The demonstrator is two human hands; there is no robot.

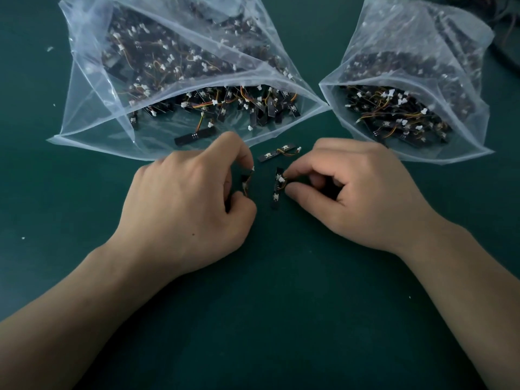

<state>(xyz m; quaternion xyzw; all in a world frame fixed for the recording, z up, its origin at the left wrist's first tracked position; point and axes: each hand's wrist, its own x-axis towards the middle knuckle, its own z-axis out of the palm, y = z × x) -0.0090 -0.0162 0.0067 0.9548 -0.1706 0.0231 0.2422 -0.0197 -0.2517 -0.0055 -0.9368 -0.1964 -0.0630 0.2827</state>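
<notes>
The left hand [185,204] rests on the green mat [281,305] at 10 o'clock from the picture's middle. Its fingers are curled in tight, and forefinger and thumb pinch the left strip [245,180], a small black board with a thin wire and a white plug. The fingertips hide most of it, so it seems to stand on edge, though I cannot be sure.

The right hand [357,198] sits at 2 o'clock from the middle, its wrist on the mat. Its forefinger and thumb [298,192] are closed to a narrow pinch on the orange wire of the right strip [278,190], and the other fingers are folded loosely underneath. This strip runs from 12 to 6 o'clock, with white plugs along it. It lies between the two hands, just beside the left strip but apart from it.

A loose strip [277,153] lies flat on the mat at 12 o'clock from the right strip, near it and touched by neither hand. It is a pair of black boards joined by a yellow wire.

The big bag [92,102], of clear plastic, lies at 11 o'clock with its mouth open toward the hands, and it is full of the same wired boards. One board [194,136] lies alone just inside the mouth, near the left forefinger. The small bag [478,122] lies at 1 o'clock, open likewise and likewise filled, with its near edge just beyond the right knuckles.
</notes>
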